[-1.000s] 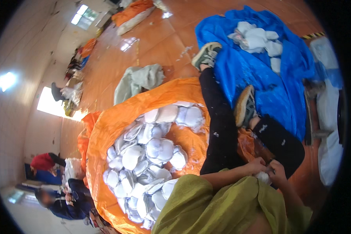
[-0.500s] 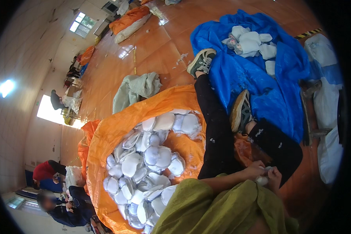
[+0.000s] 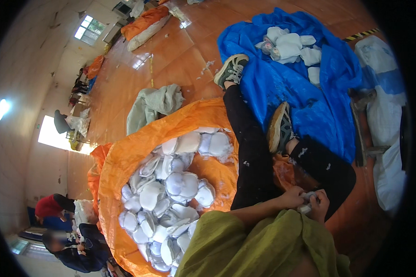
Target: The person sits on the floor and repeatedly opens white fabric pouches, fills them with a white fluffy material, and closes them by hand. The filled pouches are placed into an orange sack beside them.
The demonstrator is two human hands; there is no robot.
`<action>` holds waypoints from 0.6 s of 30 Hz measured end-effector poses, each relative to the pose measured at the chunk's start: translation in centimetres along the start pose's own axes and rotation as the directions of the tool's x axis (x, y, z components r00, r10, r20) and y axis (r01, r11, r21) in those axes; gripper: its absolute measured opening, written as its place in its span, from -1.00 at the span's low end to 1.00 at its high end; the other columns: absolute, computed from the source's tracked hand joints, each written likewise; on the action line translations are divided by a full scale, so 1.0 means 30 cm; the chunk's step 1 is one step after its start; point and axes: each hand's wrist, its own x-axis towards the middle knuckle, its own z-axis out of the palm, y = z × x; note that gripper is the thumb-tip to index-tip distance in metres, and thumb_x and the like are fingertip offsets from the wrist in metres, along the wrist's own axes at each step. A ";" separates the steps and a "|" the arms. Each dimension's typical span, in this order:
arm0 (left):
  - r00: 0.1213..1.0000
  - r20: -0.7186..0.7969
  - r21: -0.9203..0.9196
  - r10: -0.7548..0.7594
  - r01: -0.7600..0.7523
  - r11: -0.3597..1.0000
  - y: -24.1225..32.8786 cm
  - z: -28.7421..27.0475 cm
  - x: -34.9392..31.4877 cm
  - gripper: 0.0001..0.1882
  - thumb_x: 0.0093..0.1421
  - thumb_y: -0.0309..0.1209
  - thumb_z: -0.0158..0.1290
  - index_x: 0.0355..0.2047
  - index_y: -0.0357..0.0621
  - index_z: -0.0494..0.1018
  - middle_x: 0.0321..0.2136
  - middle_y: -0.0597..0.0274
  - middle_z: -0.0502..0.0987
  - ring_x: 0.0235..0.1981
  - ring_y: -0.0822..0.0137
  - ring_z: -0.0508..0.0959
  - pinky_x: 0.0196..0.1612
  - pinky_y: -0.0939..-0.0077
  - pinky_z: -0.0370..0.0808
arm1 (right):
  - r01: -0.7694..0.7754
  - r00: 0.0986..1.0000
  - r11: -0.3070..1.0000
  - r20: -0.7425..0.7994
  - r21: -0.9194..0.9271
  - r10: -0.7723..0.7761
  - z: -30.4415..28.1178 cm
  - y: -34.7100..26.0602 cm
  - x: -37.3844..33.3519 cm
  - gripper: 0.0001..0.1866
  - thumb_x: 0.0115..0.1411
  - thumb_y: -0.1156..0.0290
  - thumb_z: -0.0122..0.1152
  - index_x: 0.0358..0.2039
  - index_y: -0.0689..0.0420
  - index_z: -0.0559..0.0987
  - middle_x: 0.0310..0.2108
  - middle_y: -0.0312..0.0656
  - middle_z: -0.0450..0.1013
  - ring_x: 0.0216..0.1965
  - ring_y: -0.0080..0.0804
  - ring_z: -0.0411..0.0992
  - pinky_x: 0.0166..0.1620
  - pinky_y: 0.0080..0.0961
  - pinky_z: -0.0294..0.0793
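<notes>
My left hand and my right hand meet over my lap, both closed. Pinched between them is a small whitish soft piece, mostly covered by the fingers, so its exact kind is unclear. To the left, an orange plastic sheet lies spread with its edge raised. On it is a heap of white, rounded, stuffed pads, several overlapping. Beyond my shoes, a blue plastic sheet carries a smaller pile of white cloth pieces.
My legs stretch forward between the two sheets. A crumpled pale sack lies on the reddish floor. White and blue sacks stand at the right beside a wooden frame. Two people are at the lower left.
The view has shifted slightly, so the scene sits a little further left. My hands stay together at the small whitish piece, with the right fingers turned a little over it.
</notes>
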 end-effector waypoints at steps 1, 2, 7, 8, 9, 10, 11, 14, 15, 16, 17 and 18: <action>0.999 0.049 -0.123 0.009 -0.003 0.992 -0.022 0.002 0.009 -0.50 0.04 -0.47 -0.02 0.05 -0.30 0.36 -0.24 0.15 0.52 -0.27 0.41 0.48 -0.19 0.53 0.42 | -0.011 1.000 0.999 -0.007 0.052 0.011 -0.006 0.020 0.002 -0.77 0.05 0.35 0.15 -0.54 0.28 0.46 -0.49 -0.25 0.26 -0.46 -0.49 0.24 -0.37 -0.56 0.21; 0.999 0.053 -0.190 0.012 -0.002 0.982 -0.052 -0.017 0.013 -0.52 0.04 -0.47 -0.02 0.03 -0.31 0.37 -0.24 0.15 0.51 -0.26 0.40 0.48 -0.18 0.53 0.42 | -0.022 1.000 0.994 -0.016 0.105 0.024 0.001 0.064 0.010 -0.78 0.05 0.35 0.14 -0.54 0.28 0.46 -0.49 -0.26 0.27 -0.46 -0.50 0.24 -0.37 -0.56 0.21; 0.996 0.056 -0.642 -0.063 0.084 0.762 0.036 -0.030 -0.076 -0.74 0.11 -0.35 0.03 -0.19 -0.15 0.44 -0.33 0.21 0.47 -0.31 0.35 0.47 -0.21 0.47 0.44 | -0.154 0.984 0.980 -0.066 0.123 0.163 -0.001 0.042 0.024 -0.85 0.09 0.40 0.11 -0.49 0.22 0.50 -0.46 -0.30 0.32 -0.42 -0.54 0.29 -0.35 -0.60 0.28; 0.989 0.103 -0.639 -0.110 0.151 0.754 0.051 -0.036 -0.082 -0.77 0.16 -0.32 -0.03 -0.21 -0.14 0.45 -0.34 0.24 0.48 -0.30 0.38 0.48 -0.21 0.47 0.44 | -0.223 0.966 0.935 -0.068 0.275 0.250 0.012 0.027 0.032 -0.88 0.09 0.44 0.09 -0.49 0.22 0.49 -0.47 -0.32 0.31 -0.42 -0.55 0.29 -0.35 -0.60 0.28; 0.994 0.113 -0.707 0.004 0.077 0.703 -0.031 -0.028 -0.058 -0.78 0.19 -0.29 -0.05 -0.24 -0.12 0.46 -0.36 0.26 0.49 -0.30 0.40 0.48 -0.21 0.48 0.44 | -0.187 0.975 0.967 -0.090 0.173 0.205 0.009 0.016 0.045 -0.91 0.09 0.49 0.07 -0.51 0.20 0.48 -0.47 -0.32 0.30 -0.43 -0.57 0.28 -0.34 -0.60 0.28; 0.995 0.101 -0.707 -0.017 0.084 0.702 -0.015 -0.023 -0.050 -0.73 0.20 -0.31 -0.06 -0.15 -0.16 0.43 -0.28 0.25 0.49 -0.25 0.37 0.49 -0.14 0.44 0.44 | -0.166 0.971 0.956 -0.130 0.241 0.201 0.010 -0.020 0.057 -0.90 0.09 0.50 0.07 -0.53 0.21 0.50 -0.48 -0.31 0.30 -0.45 -0.56 0.27 -0.36 -0.60 0.27; 0.991 0.134 -0.765 -0.029 0.122 0.633 0.040 -0.011 -0.049 -0.67 0.15 -0.38 -0.02 -0.07 -0.22 0.38 -0.24 0.21 0.48 -0.22 0.35 0.49 -0.12 0.46 0.44 | -0.084 0.985 0.980 -0.137 0.178 0.110 -0.014 -0.016 0.066 -0.87 0.11 0.48 0.09 -0.53 0.23 0.51 -0.47 -0.29 0.31 -0.44 -0.55 0.28 -0.34 -0.60 0.27; 0.989 0.138 -0.724 -0.052 0.137 0.676 0.093 -0.013 -0.032 -0.47 0.09 -0.49 0.00 0.10 -0.31 0.22 -0.11 0.14 0.43 -0.11 0.30 0.46 0.00 0.46 0.38 | -0.001 0.992 0.987 -0.125 0.161 0.021 -0.023 -0.052 0.085 -0.84 0.12 0.48 0.13 -0.56 0.25 0.53 -0.45 -0.27 0.32 -0.48 -0.55 0.28 -0.37 -0.62 0.25; 0.990 0.136 -0.678 -0.046 0.127 0.724 0.087 -0.012 -0.020 -0.49 0.08 -0.52 0.04 0.07 -0.22 0.23 -0.09 0.20 0.43 -0.07 0.29 0.46 0.00 0.40 0.40 | 0.023 0.991 0.987 -0.135 0.159 -0.001 -0.028 -0.066 0.093 -0.85 0.12 0.50 0.14 -0.56 0.24 0.54 -0.45 -0.28 0.33 -0.50 -0.59 0.27 -0.41 -0.65 0.23; 0.983 0.184 -0.673 -0.027 0.146 0.725 0.075 0.000 -0.018 -0.50 0.08 -0.52 0.04 0.07 -0.21 0.24 -0.10 0.20 0.43 -0.07 0.29 0.46 0.00 0.40 0.39 | 0.012 0.990 0.987 -0.139 0.160 0.011 -0.030 -0.057 0.079 -0.85 0.12 0.50 0.14 -0.57 0.24 0.54 -0.45 -0.29 0.33 -0.50 -0.60 0.26 -0.41 -0.65 0.22; 0.976 0.218 -0.663 0.000 0.148 0.734 0.072 -0.006 -0.010 -0.50 0.08 -0.52 0.04 0.07 -0.21 0.24 -0.10 0.20 0.43 -0.07 0.29 0.46 0.00 0.40 0.39 | 0.018 0.990 0.986 -0.140 0.165 0.005 -0.026 -0.056 0.092 -0.85 0.12 0.50 0.14 -0.57 0.24 0.54 -0.45 -0.29 0.32 -0.50 -0.62 0.25 -0.41 -0.65 0.22; 0.968 0.251 -0.653 0.027 0.148 0.743 0.068 -0.011 -0.002 -0.50 0.08 -0.52 0.04 0.06 -0.20 0.24 -0.10 0.20 0.43 -0.07 0.29 0.46 0.00 0.40 0.39 | 0.026 0.990 0.985 -0.139 0.169 -0.002 -0.023 -0.064 0.104 -0.84 0.12 0.50 0.14 -0.58 0.25 0.54 -0.45 -0.30 0.32 -0.50 -0.63 0.25 -0.41 -0.66 0.21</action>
